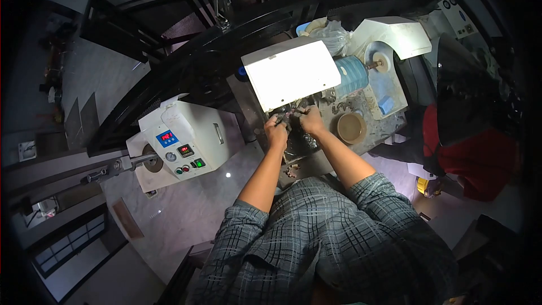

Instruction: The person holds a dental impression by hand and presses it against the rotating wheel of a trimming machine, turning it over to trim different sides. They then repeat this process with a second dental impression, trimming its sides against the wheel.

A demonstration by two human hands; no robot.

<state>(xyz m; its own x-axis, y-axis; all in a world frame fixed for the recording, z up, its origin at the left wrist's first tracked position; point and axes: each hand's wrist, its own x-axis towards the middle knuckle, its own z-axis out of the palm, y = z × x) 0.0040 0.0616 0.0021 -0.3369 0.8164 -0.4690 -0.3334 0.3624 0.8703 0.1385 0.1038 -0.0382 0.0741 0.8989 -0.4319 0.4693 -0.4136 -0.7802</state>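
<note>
Both of my hands are at the front opening beneath a bright white hood (291, 73) on the workbench. My left hand (276, 132) has its fingers closed on something small and dark. Just to its right, my right hand (311, 121) is also closed, its fingers bent around something at the hood's lower edge. What they hold is too small and dark to name. Dark, shiny material (299, 143) lies below and between the hands. A round bowl of brownish liquid (351, 128) stands right of my right hand.
Behind the bowl are a blue translucent container (351, 75) and a white machine with a wheel (382, 62). A blue block (385, 104) lies in its tray. A white control box (189, 138) stands left. A person in red (471, 158) is at the right.
</note>
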